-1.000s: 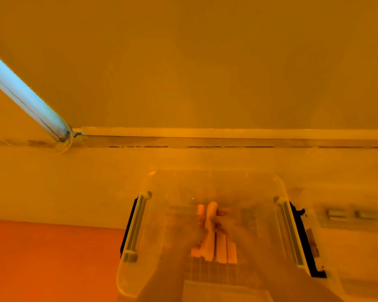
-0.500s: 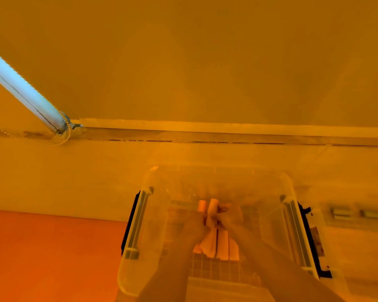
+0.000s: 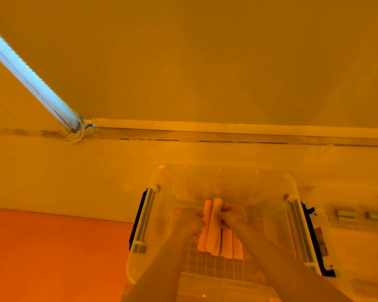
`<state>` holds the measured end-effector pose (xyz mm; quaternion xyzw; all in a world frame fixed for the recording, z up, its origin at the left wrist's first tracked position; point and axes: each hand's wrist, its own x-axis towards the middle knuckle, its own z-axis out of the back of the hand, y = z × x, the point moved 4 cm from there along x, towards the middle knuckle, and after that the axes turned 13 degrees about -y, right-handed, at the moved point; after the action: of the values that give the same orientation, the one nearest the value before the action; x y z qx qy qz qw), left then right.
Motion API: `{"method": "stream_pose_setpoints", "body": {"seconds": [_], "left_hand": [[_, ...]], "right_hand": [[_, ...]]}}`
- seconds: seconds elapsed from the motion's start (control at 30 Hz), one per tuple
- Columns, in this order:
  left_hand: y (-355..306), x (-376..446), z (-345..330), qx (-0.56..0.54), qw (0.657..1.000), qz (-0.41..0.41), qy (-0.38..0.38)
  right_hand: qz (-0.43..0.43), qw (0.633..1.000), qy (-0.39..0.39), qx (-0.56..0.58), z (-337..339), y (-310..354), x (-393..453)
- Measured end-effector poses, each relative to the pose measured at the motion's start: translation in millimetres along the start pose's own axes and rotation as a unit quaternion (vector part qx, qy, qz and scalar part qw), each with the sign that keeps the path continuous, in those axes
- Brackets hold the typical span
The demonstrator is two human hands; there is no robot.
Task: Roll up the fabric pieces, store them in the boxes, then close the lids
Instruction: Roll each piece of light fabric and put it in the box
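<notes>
Hands, left (image 3: 191,222) and right (image 3: 235,216), grip one of four fabric rolls (image 3: 214,225) inside one clear box (image 3: 227,177)

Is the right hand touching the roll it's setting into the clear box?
Touching. The head view shows the right hand with fingertips curled against the top fabric roll inside the clear box; no gap shows.

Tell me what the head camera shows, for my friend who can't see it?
Two hands, left hand and right hand, hold a fabric roll inside a clear box with no lid on it. More rolls lie beside it on the box floor. Everything looks orange.
</notes>
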<state>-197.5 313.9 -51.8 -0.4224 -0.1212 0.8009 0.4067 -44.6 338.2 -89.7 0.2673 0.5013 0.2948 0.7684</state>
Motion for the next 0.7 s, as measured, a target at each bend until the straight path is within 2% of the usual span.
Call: {"method": "stream_pose_setpoints", "body": {"seconds": [0.13,0.23,0.47,0.57,0.63,0.7], "left_hand": [[2.5,4.5,-0.1,-0.041,0.999,0.006,-0.025],[-3.1,-0.6,1.8,-0.030,0.999,-0.026,-0.015],[-5.1,1.0,2.2,-0.056,0.997,-0.047,-0.015],[-4.6,1.1,3.9,-0.097,0.994,-0.050,-0.019],[-7.2,-1.3,7.7,-0.121,0.991,-0.059,-0.024],[-10.9,-3.6,12.7,-0.139,0.988,-0.066,-0.029]], "right_hand": [[-0.001,1.000,0.003,-0.006,-3.7,3.4,-2.4],[0.007,1.000,0.000,-0.015,-7.4,1.8,-0.4],[0.015,0.999,-0.006,-0.037,-7.8,-1.4,3.6],[0.020,0.998,-0.036,-0.057,-1.5,5.4,1.6],[0.018,0.998,-0.044,-0.031,2.1,8.4,2.4],[0.014,1.000,-0.013,0.007,6.0,14.6,-0.9]]}}
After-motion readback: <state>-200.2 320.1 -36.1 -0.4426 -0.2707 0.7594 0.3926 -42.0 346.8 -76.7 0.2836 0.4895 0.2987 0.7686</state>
